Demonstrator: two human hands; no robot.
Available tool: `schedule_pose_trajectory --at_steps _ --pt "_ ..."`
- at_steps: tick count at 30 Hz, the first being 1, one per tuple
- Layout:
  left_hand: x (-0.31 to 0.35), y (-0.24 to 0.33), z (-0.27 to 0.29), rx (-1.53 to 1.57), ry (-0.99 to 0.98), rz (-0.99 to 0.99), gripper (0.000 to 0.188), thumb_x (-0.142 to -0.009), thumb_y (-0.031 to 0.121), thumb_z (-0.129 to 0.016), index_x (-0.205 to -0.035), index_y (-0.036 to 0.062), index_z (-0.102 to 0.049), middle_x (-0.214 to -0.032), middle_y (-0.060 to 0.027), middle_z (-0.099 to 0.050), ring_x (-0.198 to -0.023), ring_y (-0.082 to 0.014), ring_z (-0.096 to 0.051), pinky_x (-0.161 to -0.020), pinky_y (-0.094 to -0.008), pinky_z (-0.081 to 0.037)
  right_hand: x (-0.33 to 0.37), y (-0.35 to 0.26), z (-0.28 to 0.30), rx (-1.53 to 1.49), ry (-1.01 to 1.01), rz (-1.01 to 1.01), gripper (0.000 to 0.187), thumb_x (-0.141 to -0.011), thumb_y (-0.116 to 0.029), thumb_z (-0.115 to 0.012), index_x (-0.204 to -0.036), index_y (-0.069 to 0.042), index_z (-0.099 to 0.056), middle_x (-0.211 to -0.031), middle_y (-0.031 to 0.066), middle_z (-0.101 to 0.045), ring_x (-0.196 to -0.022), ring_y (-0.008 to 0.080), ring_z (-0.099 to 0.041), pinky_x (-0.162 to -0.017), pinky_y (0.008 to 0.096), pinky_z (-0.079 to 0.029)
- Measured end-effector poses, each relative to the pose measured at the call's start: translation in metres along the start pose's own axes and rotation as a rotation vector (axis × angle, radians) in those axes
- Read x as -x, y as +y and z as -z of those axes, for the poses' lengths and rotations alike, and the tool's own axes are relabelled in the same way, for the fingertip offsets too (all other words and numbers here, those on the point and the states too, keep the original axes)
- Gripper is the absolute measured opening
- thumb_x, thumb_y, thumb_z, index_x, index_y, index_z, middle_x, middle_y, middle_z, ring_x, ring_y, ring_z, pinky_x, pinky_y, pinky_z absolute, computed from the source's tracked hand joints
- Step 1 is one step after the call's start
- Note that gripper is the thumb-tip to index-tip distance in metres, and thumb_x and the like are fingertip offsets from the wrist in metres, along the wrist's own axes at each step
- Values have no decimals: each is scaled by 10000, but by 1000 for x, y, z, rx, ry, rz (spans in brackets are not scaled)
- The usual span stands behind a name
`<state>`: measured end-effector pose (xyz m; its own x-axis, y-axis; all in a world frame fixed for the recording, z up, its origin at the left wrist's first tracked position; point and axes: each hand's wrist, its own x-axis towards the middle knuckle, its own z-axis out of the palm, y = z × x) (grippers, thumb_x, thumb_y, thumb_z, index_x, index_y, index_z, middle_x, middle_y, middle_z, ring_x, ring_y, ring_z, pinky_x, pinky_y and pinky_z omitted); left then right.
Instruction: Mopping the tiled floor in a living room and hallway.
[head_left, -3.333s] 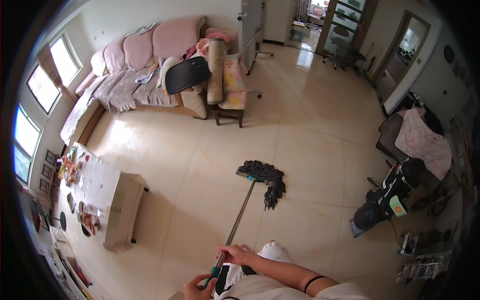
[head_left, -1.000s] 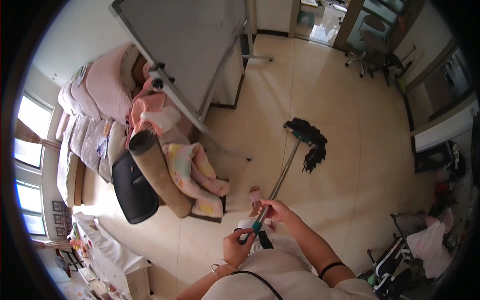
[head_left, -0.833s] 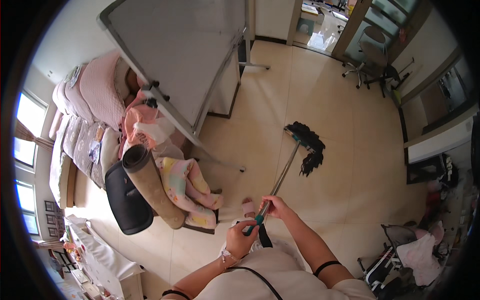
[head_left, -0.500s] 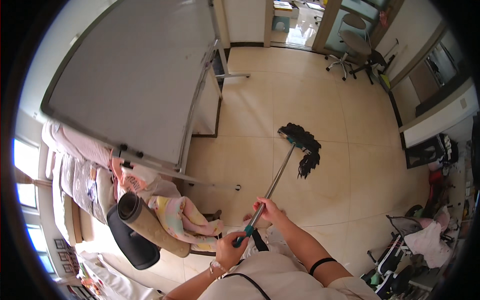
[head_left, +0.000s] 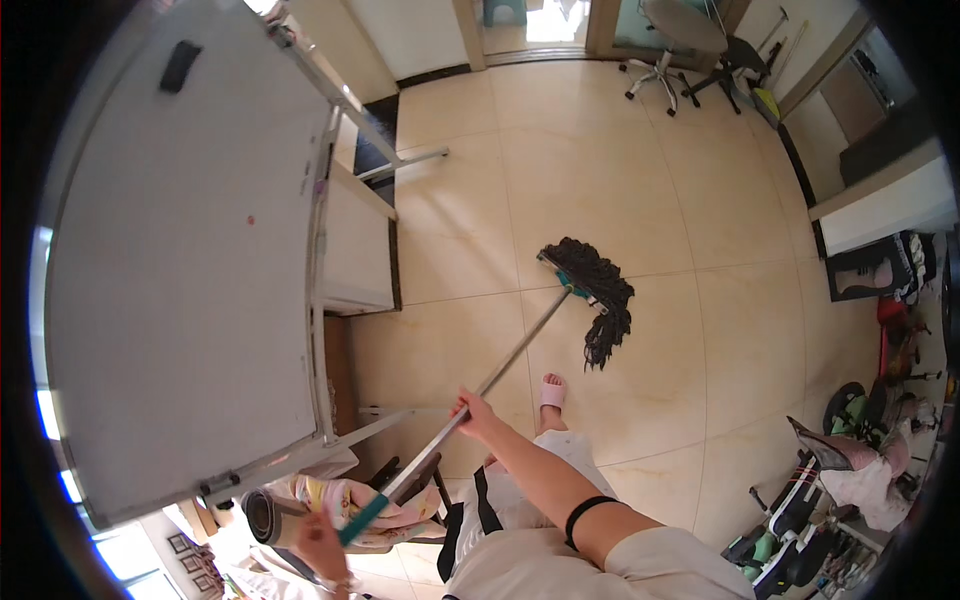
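A mop [head_left: 520,345] slants across the middle, its dark string head [head_left: 597,290] spread on the tiled floor. My right hand [head_left: 474,412] is closed around the metal pole, about midway along it. Down at the teal grip [head_left: 364,520] is my left hand [head_left: 320,550], right by the pole's end. Motion blurs its fingers, so whether they wrap the grip cannot be made out. One of my feet, in a pink slipper [head_left: 552,391], stands just short of the mop head.
A large wheeled whiteboard [head_left: 190,280] fills the left, its legs reaching over the floor. Below it, a patterned blanket [head_left: 350,500] and a rolled mat [head_left: 265,515] lie by a chair. A swivel chair [head_left: 670,40] stands at the far doorway. Clutter and draped cloth [head_left: 865,480] line the right.
My left hand and the grip end have swung left and down, and my right hand has shifted left. The pole lies flatter; the mop head is nearly in place. My view has moved.
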<state>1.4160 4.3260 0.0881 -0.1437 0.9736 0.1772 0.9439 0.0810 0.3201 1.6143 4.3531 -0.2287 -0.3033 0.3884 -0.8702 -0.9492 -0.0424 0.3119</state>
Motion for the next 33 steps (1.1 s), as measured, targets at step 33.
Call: schedule_pose_trajectory --at_steps 33 --pt "-65 343 -183 508 -609 -1308 284 -678 207 -622 -486 77 -456 -442 -61 -465 -383 -219 -474 -359 -299 -366 85 -203 130 -814 -146 752 316 -675 -70 -465 -437 -155 -276 -391 -36 -273 -372 108 -328 -444 230 -361"
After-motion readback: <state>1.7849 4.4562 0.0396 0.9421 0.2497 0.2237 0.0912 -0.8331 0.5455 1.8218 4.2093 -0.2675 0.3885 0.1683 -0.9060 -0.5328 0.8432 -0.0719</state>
